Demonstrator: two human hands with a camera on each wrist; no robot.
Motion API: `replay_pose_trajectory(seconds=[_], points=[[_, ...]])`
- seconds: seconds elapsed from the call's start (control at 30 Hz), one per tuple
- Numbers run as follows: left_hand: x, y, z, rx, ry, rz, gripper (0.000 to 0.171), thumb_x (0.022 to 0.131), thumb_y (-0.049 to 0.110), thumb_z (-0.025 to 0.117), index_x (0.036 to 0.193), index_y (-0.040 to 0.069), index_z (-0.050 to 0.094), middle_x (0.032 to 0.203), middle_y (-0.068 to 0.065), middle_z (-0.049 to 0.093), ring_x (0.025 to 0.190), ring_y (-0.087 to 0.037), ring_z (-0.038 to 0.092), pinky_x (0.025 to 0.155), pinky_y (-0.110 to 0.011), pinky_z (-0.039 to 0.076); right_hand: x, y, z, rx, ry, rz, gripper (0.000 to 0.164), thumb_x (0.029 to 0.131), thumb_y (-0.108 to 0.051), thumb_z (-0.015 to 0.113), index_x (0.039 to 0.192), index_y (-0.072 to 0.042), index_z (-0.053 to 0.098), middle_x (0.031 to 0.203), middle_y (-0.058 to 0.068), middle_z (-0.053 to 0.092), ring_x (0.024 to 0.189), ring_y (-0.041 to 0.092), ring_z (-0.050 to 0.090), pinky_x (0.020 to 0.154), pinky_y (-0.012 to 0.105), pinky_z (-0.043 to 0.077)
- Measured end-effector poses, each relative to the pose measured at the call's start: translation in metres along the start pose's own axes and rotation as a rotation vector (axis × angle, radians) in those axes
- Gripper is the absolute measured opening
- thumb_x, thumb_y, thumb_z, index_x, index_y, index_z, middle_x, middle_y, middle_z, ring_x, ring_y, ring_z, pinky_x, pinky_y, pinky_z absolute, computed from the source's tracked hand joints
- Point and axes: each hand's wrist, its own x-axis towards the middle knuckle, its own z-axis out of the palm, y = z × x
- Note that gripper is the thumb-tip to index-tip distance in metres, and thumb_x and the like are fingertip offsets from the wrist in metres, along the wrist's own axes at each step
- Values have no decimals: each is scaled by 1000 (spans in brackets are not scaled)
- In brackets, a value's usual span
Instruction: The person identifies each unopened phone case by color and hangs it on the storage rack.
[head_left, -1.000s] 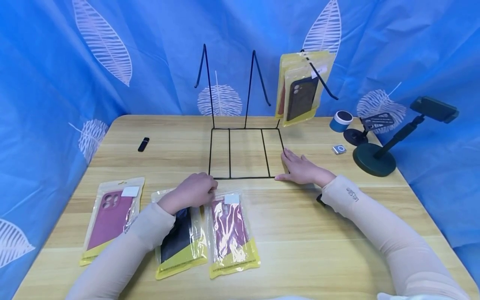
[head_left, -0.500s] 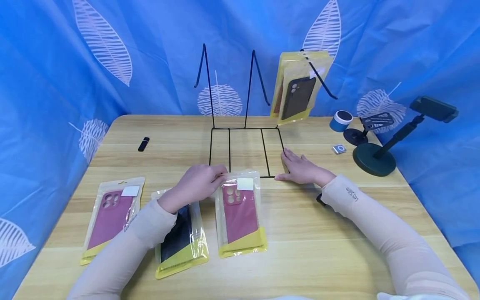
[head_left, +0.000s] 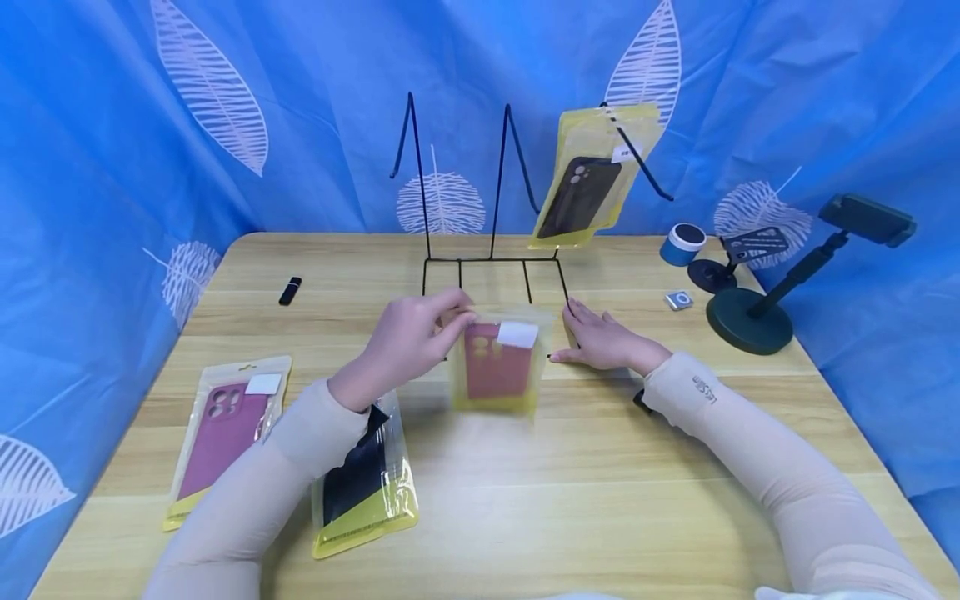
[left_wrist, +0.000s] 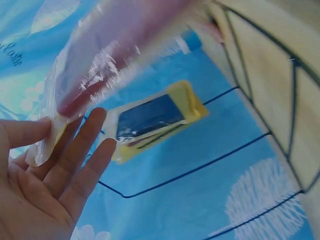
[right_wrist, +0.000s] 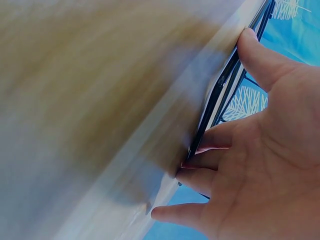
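Observation:
In the head view my left hand [head_left: 408, 340] pinches the upper left corner of a clear, yellow-bottomed bag holding a plum phone case [head_left: 498, 371], raised over the front of a black wire rack [head_left: 491, 259]. The left wrist view shows thumb and fingers of that hand [left_wrist: 45, 180] on the bag's end. My right hand [head_left: 603, 340] rests at the base's front right corner, fingers extended along the wire. A bagged dark phone case [head_left: 581, 200] hangs on the rack's right hook, with more bags behind it. The other two hooks carry nothing.
On the table [head_left: 555, 517] lie another bagged plum phone case [head_left: 225, 433] and a bagged black one [head_left: 363, 475], partly under my left forearm. A small black stick [head_left: 290, 291] lies back left. At right stand a green phone stand [head_left: 750, 319], a blue jar [head_left: 682, 244] and a small silver player [head_left: 678, 300].
My left hand has picked the bagged plum phone case off the table and moved it up and forward to the rack. The hanging bags have swung left. My right hand stays put.

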Motion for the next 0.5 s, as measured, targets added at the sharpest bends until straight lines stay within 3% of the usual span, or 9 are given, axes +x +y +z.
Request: replay_pose_trajectory(seconds=[0.1, 0.37, 0.5], points=[[13, 5, -5, -66, 32, -25, 13, 97, 18, 63, 99, 6, 69, 83, -6, 76, 65, -16, 69, 60, -29, 56, -1, 0, -1, 11, -6, 1, 98, 96, -60, 52, 156, 5, 11, 165, 25, -2, 154, 39, 2, 117, 71, 12], [42, 17, -13, -157, 130, -23, 11, 97, 16, 64, 98, 6, 69, 83, -5, 73, 55, -11, 51, 51, -25, 42, 0, 3, 3, 7, 18, -42, 85, 99, -37, 59, 158, 1, 10, 164, 27, 4, 152, 44, 6, 114, 74, 14], [56, 22, -16, -208, 199, -3, 10, 97, 14, 65, 98, 5, 69, 77, -5, 68, 56, -11, 51, 49, -24, 39, 0, 3, 3, 17, 22, -38, 86, 98, -38, 60, 158, 0, 12, 164, 27, 4, 152, 44, 6, 114, 74, 14]])
